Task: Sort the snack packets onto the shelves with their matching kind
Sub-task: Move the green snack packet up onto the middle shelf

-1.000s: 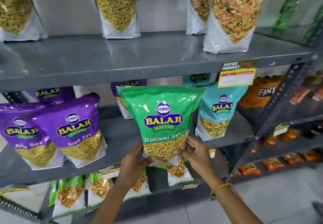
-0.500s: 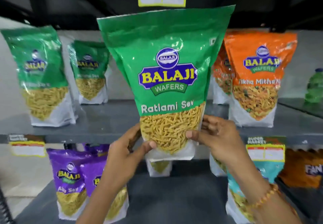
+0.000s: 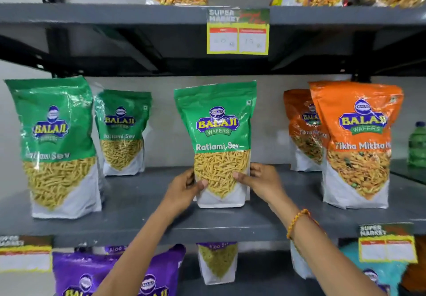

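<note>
While both hands clasped its lower part, the green packet (image 3: 219, 143) stood upright on the grey shelf (image 3: 143, 205). The left hand (image 3: 184, 189) gripped its left edge, thumb on the front; the right hand (image 3: 262, 180) gripped the right edge likewise. Two matching green packets (image 3: 55, 143) stood to its left, and orange packets (image 3: 359, 143) to its right, apart from it.

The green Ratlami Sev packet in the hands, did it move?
Yes. The Ratlami Sev packet went up from the purple packets' shelf and now stands on the middle shelf, both hands on it.
</note>
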